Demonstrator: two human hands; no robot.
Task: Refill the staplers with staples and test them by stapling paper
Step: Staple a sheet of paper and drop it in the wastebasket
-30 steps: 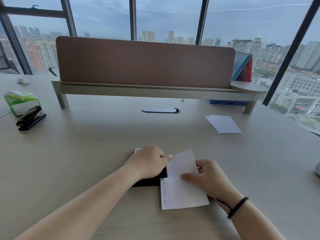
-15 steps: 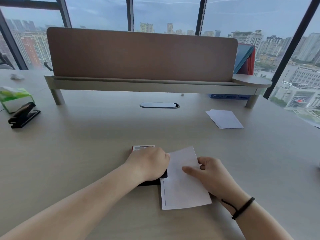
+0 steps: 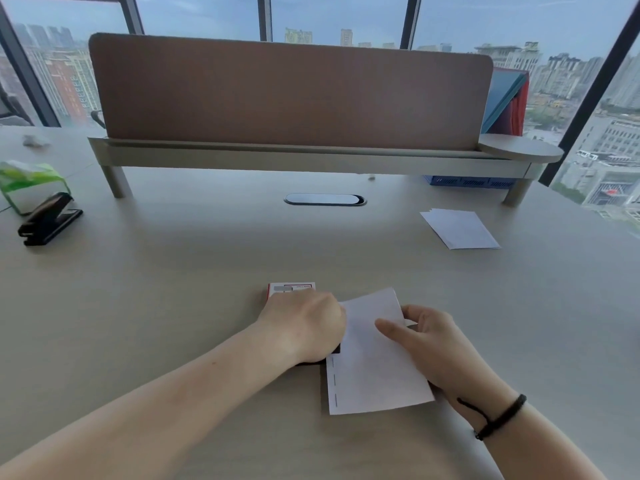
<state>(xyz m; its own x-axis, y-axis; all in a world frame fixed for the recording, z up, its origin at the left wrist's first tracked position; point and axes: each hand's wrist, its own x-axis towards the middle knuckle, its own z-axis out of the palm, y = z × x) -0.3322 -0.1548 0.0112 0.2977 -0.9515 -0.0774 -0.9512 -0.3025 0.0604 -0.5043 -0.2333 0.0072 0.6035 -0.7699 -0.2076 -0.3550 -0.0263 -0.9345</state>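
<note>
My left hand lies curled over a black stapler, which is almost wholly hidden under it; only a dark corner shows. A white sheet of paper lies with its left edge at the stapler and carries a row of staples along that edge. My right hand pinches the sheet's right side, thumb on top. A small red and white staple box sits just behind my left hand. A second black stapler rests at the far left of the desk.
A stack of white paper slips lies at the right rear. A green tissue pack stands behind the far stapler. A brown divider panel on a raised shelf spans the back, with a cable port before it.
The sheet has slid slightly in my right hand along the stapler. My left hand stays on the stapler. The view has tipped down, showing more of the staple box.
</note>
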